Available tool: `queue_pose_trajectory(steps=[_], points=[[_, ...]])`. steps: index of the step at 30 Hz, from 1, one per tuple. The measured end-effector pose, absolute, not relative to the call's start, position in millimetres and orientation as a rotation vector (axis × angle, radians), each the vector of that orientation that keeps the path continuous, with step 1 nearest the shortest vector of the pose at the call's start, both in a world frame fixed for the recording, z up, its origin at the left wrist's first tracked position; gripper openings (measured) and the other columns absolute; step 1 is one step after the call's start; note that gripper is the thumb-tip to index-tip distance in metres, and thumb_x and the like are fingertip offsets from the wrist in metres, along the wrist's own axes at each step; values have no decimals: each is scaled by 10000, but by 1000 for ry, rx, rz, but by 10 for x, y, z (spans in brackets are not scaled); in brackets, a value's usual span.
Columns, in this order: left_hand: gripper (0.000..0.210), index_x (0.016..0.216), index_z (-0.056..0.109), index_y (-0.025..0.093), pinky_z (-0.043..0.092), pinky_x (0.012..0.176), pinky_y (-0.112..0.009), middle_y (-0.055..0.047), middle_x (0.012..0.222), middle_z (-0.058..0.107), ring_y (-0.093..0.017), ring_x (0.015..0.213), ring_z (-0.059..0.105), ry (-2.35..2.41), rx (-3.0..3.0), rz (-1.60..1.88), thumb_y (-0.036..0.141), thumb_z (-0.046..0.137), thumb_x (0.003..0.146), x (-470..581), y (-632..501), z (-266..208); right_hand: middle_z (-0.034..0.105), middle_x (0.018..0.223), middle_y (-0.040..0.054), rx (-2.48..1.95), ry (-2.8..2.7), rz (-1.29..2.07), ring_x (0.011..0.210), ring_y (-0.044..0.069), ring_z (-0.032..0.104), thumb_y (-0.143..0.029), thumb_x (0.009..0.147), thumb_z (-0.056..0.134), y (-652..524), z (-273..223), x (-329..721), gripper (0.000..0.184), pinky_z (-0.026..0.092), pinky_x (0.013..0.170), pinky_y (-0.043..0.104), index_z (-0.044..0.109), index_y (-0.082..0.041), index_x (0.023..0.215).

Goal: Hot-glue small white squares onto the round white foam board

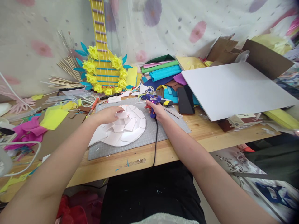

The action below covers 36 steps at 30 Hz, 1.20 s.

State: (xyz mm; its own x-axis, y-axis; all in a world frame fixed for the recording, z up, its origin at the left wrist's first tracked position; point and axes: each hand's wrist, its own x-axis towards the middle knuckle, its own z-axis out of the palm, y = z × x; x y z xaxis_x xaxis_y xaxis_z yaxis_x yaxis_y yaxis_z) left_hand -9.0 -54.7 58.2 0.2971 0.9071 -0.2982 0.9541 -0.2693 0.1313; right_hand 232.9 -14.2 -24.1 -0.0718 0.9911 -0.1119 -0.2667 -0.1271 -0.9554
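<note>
A round white foam board shape with a narrower end to the left lies on a grey cutting mat. Several small white foam pieces cover its face, some overlapping and tilted. My left hand is over its upper left part, fingers closed on a small white foam piece; the fingertips are partly hidden. At the shape's right edge, my right hand grips a purple hot glue gun, its nozzle pointing left and a small red light showing. The gun's black cord runs down over the table edge.
A yellow paper guitar with paper roses stands behind. Scissors and coloured scraps lie left. On the right are a phone, a metal ruler, a large white board and rolled crepe paper.
</note>
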Motion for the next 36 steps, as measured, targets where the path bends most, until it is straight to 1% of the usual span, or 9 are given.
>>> queue_pose_trajectory(steps=[4, 8, 16, 19, 22, 25, 29, 32, 36], points=[[566, 1284, 577, 242, 434, 1025, -341, -54, 1339, 604, -242, 1213, 567, 1677, 2265, -214, 213, 538, 720, -104, -542, 592, 643, 616, 2, -1056, -994, 1485, 464, 64, 461, -509, 598, 807, -165, -215, 2323, 391, 398, 439, 210, 587, -190, 648], [565, 1259, 596, 237, 435, 1022, -375, -76, 1321, 617, -268, 1200, 575, 1674, 2231, -155, 228, 565, 695, -110, -538, 601, 654, 634, 13, -1068, -993, 1523, 491, 75, 507, -466, 626, 808, -180, -210, 2315, 349, 419, 455, 210, 602, -186, 655], [564, 1259, 600, 233, 423, 1031, -380, -78, 1344, 596, -281, 1218, 554, 1647, 2257, -229, 273, 573, 697, -135, -527, 603, 661, 650, 15, -1059, -1008, 1511, 510, 80, 518, -486, 608, 815, -171, -230, 2318, 363, 409, 446, 202, 618, -187, 670], [504, 1211, 629, 227, 401, 1052, -396, -80, 1331, 601, -289, 1216, 546, 1584, 2344, -182, 294, 567, 715, -154, -521, 577, 664, 654, 16, -1061, -1013, 1511, 515, 80, 520, -488, 608, 814, -164, -237, 2317, 362, 409, 447, 200, 618, -190, 667], [392, 1130, 668, 200, 383, 1062, -373, -90, 1262, 628, -260, 1194, 548, 1510, 2464, -62, 327, 489, 806, -131, -511, 523, 662, 651, 16, -1055, -1011, 1511, 508, 77, 508, -494, 597, 819, -159, -250, 2320, 370, 402, 438, 197, 618, -189, 655], [367, 1072, 694, 189, 410, 1021, -338, -88, 1184, 646, -231, 1141, 572, 1516, 2526, -21, 307, 416, 862, -57, -481, 451, 658, 645, 15, -1050, -1005, 1501, 508, 76, 506, -505, 590, 821, -154, -262, 2325, 381, 399, 432, 193, 623, -187, 663], [359, 1063, 710, 179, 446, 957, -313, -83, 1136, 662, -220, 1086, 602, 1512, 2566, -103, 245, 424, 855, 39, -416, 374, 658, 644, 10, -1066, -995, 1499, 509, 70, 508, -485, 610, 812, -148, -259, 2323, 361, 404, 436, 184, 623, -182, 657], [365, 1086, 708, 173, 447, 942, -292, -80, 1137, 668, -210, 1072, 612, 1513, 2595, -150, 214, 434, 847, 55, -382, 353, 657, 639, 7, -1077, -996, 1501, 501, 66, 506, -468, 629, 806, -146, -251, 2315, 345, 402, 434, 179, 616, -180, 644], [362, 1096, 706, 194, 450, 926, -268, -60, 1141, 675, -195, 1057, 617, 1511, 2612, -171, 206, 452, 839, 34, -375, 358, 655, 623, 6, -1067, -996, 1496, 492, 66, 506, -461, 636, 808, -147, -251, 2307, 342, 396, 424, 177, 613, -180, 636]])
